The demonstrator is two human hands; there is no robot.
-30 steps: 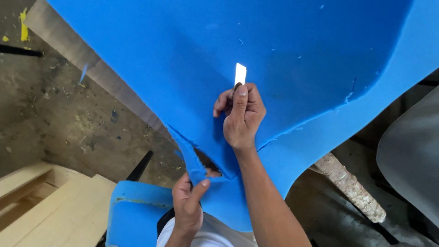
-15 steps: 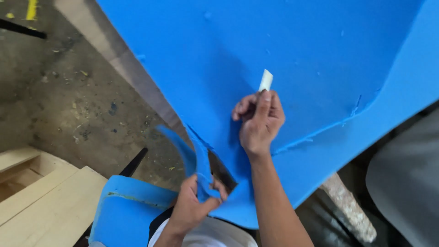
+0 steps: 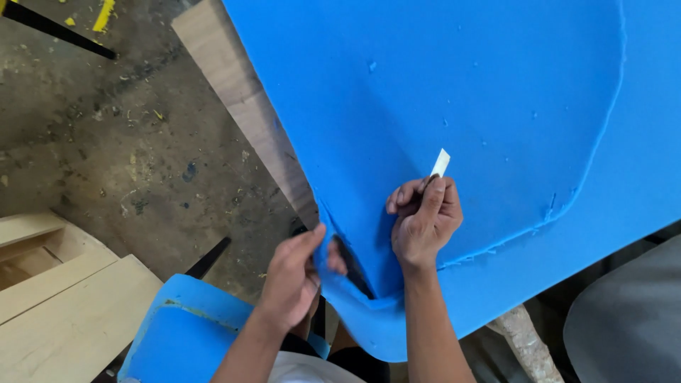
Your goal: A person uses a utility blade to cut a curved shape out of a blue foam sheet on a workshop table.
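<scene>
Shifted right, the right hand (image 3: 424, 225) stays clamped on a white blade (image 3: 440, 164) while the left hand (image 3: 294, 275) pinches the blue foam sheet (image 3: 440, 85).

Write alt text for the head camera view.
A person's right hand presses a small white blade against a large blue foam sheet, while the left hand pinches a partly cut strip at its edge. Below lie a dusty concrete floor and pale wooden boards.

Workshop: littered concrete floor (image 3: 120, 149), wooden planks (image 3: 64, 312), blue foam sheet (image 3: 454, 92).
</scene>
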